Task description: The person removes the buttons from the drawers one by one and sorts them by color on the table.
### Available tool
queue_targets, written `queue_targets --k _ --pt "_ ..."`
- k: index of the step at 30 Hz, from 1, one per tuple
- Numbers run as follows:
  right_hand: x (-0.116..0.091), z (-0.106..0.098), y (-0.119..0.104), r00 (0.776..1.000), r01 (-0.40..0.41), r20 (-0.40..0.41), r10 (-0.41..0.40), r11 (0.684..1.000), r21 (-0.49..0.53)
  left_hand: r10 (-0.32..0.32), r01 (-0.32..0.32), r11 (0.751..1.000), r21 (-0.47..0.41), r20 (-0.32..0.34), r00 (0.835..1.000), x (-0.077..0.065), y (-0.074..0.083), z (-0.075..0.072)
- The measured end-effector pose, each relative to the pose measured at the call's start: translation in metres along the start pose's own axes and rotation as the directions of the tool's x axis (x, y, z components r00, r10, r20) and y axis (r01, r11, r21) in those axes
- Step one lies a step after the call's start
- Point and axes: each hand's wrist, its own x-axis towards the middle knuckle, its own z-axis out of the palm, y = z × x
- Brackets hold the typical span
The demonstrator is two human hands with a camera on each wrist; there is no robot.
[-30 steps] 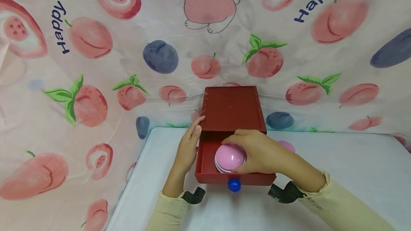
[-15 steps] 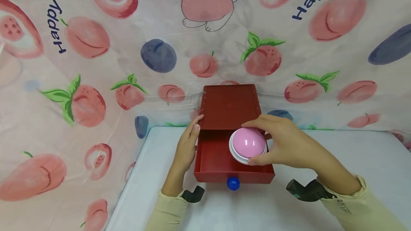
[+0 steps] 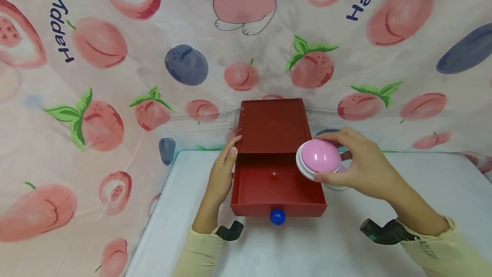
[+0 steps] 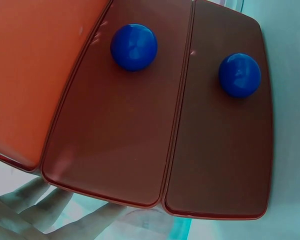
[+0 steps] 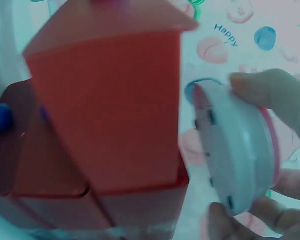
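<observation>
My right hand (image 3: 365, 168) grips a round white-based button with a glossy pink dome (image 3: 320, 156), thumb at the near edge and fingers at the far side. It is tilted in the air over the right edge of the pulled-out top drawer (image 3: 253, 189). In the right wrist view the white underside of the button (image 5: 220, 150) shows small dark spots. My left hand (image 3: 221, 176) rests with extended fingers along the left side of the red drawer cabinet (image 3: 274, 127). Nothing lies in the visible part of the open drawer.
Two lower drawers with blue ball knobs (image 4: 134, 47) are closed. The open drawer's blue knob (image 3: 277, 217) sticks out in front. Another pink and white thing (image 3: 337, 187) on the white table is mostly hidden behind my right hand. A fruit-print cloth (image 3: 246, 46) hangs behind.
My right hand has lifted the pink button out of the drawer and carried it up and to the right. The left hand stays on the cabinet's side.
</observation>
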Motion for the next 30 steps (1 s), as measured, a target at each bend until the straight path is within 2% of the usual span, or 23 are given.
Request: queue_targets --k 4,10,21,30 --pt "-0.008 -0.004 0.013 0.995 -0.075 -0.063 0.077 0.997 0.033 0.004 -0.003 1.0 -0.016 0.01 1.0 0.001 -0.001 0.0" --pt "-0.018 -0.008 0.039 0.988 -0.104 -0.11 0.107 0.994 0.033 0.001 0.0 1.0 -0.027 0.018 1.0 0.001 -0.001 0.001" --pt "-0.029 -0.01 0.083 0.959 -0.259 -0.119 0.257 0.966 -0.008 0.003 -0.003 1.0 -0.002 0.003 1.0 0.0 0.001 -0.001" --pt "-0.039 -0.008 0.12 0.944 -0.31 -0.13 0.303 0.95 -0.039 0.011 -0.011 1.0 0.023 -0.004 1.0 0.0 0.0 -0.001"
